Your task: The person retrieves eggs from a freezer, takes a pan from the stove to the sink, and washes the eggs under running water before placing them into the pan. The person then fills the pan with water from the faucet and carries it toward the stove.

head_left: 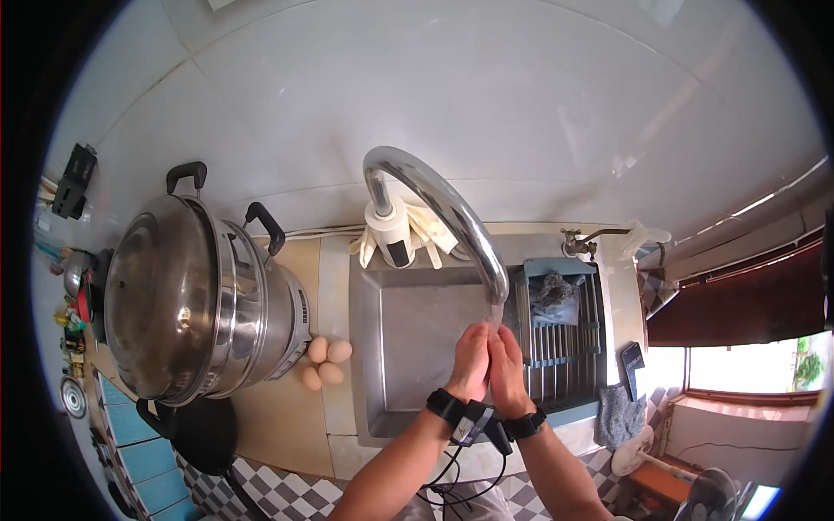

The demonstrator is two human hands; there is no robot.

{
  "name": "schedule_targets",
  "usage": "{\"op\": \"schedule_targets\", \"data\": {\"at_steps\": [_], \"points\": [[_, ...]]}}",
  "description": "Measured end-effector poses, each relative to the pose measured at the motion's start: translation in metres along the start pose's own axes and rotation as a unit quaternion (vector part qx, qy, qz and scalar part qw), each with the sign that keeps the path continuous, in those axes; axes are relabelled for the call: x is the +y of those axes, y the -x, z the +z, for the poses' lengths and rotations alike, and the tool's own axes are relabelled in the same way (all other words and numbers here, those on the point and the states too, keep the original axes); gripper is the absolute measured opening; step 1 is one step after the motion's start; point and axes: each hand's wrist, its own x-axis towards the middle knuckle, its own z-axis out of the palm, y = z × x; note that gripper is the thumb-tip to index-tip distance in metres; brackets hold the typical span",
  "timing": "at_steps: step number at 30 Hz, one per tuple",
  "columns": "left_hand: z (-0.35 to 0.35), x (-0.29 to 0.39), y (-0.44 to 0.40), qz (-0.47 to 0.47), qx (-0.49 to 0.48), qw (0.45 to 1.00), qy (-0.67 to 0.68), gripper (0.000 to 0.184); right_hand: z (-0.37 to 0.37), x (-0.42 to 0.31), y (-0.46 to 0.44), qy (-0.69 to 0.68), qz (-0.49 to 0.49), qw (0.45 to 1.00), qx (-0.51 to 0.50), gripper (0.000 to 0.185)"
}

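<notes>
My left hand (470, 360) and my right hand (507, 365) are pressed together over the steel sink (408, 334). The fingers of both are closed; anything between the palms is hidden. Just above them is the mouth of the curved chrome faucet (447, 200), and a stream of water (494, 314) runs onto the fingertips. Each wrist wears a black strap, with small devices and cables near the left one. To the right of my hands, a drying rack (560, 360) spans part of the sink and holds a dark scrubber (554, 288) and a pale blue cloth (563, 313).
Several eggs (339, 351) lie on the counter (291, 425) left of the sink. A large lidded steel pot (165, 295) stands beyond them. Pale gloves (430, 227) hang behind the faucet base. A grey towel (620, 417) and a phone (632, 368) are at the right edge.
</notes>
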Motion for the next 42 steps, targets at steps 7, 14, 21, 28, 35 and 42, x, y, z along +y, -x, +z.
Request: {"op": "schedule_targets", "data": {"at_steps": [7,14,21,28,35,42], "points": [[-0.003,-0.001,0.004,0.041,0.005,0.997,-0.061,0.029,0.011,-0.001,-0.004,-0.042,0.014,0.998,0.035,0.032],[-0.02,0.024,0.023,0.065,-0.107,0.932,-0.34,0.043,-0.009,-0.001,-0.008,-0.242,0.153,0.958,0.004,0.026],[-0.029,0.077,0.021,0.047,-0.042,0.945,-0.322,0.042,0.002,-0.006,-0.007,-0.275,0.194,0.941,-0.03,0.024],[-0.057,0.128,-0.084,0.116,0.027,0.976,-0.183,0.039,0.007,-0.022,0.002,-0.286,0.175,0.942,0.013,0.028],[-0.042,0.128,-0.096,0.119,0.045,0.976,-0.175,0.051,0.002,-0.015,0.002,-0.295,0.18,0.938,0.013,0.025],[-0.06,0.125,-0.114,0.106,0.027,0.989,-0.098,0.032,0.004,-0.015,0.002,-0.301,0.177,0.937,0.023,0.023]]}}
